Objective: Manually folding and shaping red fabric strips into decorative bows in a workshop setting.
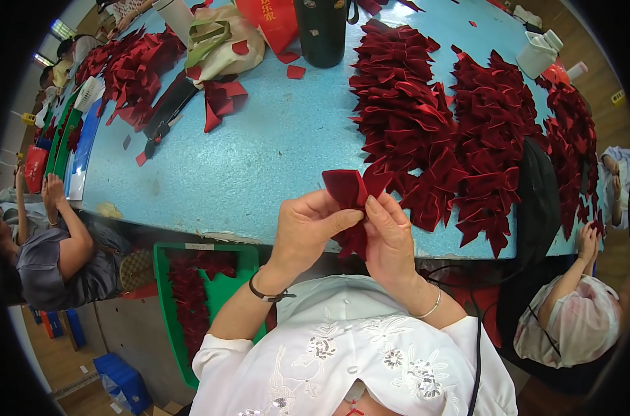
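A dark red velvet bow [345,188] is held up between my two hands, just over the table's near edge. My left hand [308,225] pinches it from the left, with the thumb across its middle. From the right, my right hand [390,239] grips the same bow, thumb and fingers closed at its centre. Part of the red fabric hangs below my fingers, and the bow's centre is mostly hidden behind my thumbs. Just beyond my right hand, stacked rows of similar red bows [401,104] lie on the blue table [280,152].
More bow rows [492,139] lie to the right, beside a black bag [537,197]. A dark bottle [320,35] and a cloth bag [228,45] stand at the back. Below the edge, a green crate [225,298] holds bows. Co-workers sit on both sides.
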`<state>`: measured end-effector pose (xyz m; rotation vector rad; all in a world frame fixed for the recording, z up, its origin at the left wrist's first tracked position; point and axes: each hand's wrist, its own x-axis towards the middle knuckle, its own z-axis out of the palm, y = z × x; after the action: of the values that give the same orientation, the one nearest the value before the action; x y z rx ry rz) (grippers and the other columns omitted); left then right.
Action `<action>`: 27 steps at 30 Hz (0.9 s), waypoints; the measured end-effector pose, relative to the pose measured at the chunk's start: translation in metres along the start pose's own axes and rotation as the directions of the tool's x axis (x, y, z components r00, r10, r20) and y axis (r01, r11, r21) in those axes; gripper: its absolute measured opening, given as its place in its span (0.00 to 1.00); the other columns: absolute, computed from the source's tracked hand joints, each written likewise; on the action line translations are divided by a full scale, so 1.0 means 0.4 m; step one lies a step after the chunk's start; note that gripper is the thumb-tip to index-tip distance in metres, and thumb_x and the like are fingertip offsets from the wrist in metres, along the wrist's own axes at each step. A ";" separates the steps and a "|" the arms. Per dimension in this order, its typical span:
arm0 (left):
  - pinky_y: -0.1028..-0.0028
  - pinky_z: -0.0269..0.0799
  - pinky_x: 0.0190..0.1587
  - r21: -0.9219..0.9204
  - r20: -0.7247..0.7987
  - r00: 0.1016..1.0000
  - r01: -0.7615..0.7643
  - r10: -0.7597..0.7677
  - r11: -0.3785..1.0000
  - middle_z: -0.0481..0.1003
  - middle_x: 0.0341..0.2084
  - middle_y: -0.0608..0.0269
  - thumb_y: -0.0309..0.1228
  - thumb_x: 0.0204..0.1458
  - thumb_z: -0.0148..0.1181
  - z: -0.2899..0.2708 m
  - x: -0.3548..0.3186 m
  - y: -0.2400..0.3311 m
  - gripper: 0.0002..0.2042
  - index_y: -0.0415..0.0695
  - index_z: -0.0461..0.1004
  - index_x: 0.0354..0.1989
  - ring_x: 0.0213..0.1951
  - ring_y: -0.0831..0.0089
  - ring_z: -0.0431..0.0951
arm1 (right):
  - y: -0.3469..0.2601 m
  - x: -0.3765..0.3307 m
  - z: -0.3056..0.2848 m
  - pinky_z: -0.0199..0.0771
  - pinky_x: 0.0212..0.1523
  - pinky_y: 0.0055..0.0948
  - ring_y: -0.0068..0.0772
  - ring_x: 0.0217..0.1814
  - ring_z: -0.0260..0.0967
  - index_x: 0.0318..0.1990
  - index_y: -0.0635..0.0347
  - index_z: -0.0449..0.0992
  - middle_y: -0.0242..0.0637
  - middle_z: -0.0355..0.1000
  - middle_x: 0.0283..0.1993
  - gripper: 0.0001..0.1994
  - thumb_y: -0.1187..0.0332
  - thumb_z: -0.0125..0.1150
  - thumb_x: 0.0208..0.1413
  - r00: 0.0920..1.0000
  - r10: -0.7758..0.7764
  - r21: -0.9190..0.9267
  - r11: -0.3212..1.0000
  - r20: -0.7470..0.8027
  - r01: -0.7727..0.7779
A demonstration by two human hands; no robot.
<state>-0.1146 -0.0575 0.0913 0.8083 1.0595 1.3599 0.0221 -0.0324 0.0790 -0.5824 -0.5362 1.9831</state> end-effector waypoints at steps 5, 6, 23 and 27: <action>0.79 0.72 0.37 0.212 0.106 0.982 0.129 -0.154 0.969 0.78 0.31 0.63 0.22 0.47 0.63 -0.067 -0.027 0.062 0.12 0.35 0.76 0.41 0.32 0.81 0.76 | 0.022 0.010 -0.001 0.68 0.48 0.25 0.25 0.44 0.70 0.45 0.62 0.71 0.34 0.73 0.43 0.09 0.70 0.56 0.57 0.999 -0.031 0.013 0.999 0.007 0.031; 0.79 0.72 0.37 0.210 0.104 0.983 0.128 -0.153 0.969 0.78 0.31 0.63 0.22 0.47 0.63 -0.076 -0.031 0.064 0.12 0.35 0.76 0.41 0.32 0.81 0.76 | 0.029 0.014 -0.008 0.68 0.48 0.25 0.25 0.44 0.70 0.45 0.62 0.70 0.35 0.72 0.44 0.10 0.71 0.56 0.57 1.000 -0.029 -0.041 0.999 0.012 0.030; 0.80 0.74 0.36 0.115 0.123 0.981 0.137 -0.151 0.984 0.77 0.32 0.63 0.21 0.45 0.64 -0.070 -0.030 0.021 0.13 0.35 0.72 0.40 0.32 0.80 0.77 | -0.040 -0.023 -0.023 0.59 0.32 0.17 0.17 0.31 0.58 0.36 0.67 0.75 0.29 0.66 0.29 0.06 0.80 0.59 0.49 0.821 -0.409 -0.812 0.259 0.398 0.523; 0.80 0.74 0.36 0.156 0.145 0.971 0.169 -0.192 0.973 0.77 0.32 0.64 0.21 0.45 0.65 -0.046 -0.025 0.017 0.13 0.36 0.73 0.39 0.32 0.80 0.76 | -0.059 -0.020 -0.037 0.58 0.31 0.17 0.16 0.30 0.57 0.35 0.67 0.76 0.28 0.65 0.28 0.05 0.78 0.60 0.49 0.894 -0.315 -0.836 0.352 0.319 0.422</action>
<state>-0.1332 -0.0690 0.0926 0.8880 1.0858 1.0571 0.0503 -0.0273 0.0824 -0.8866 -1.6986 1.1323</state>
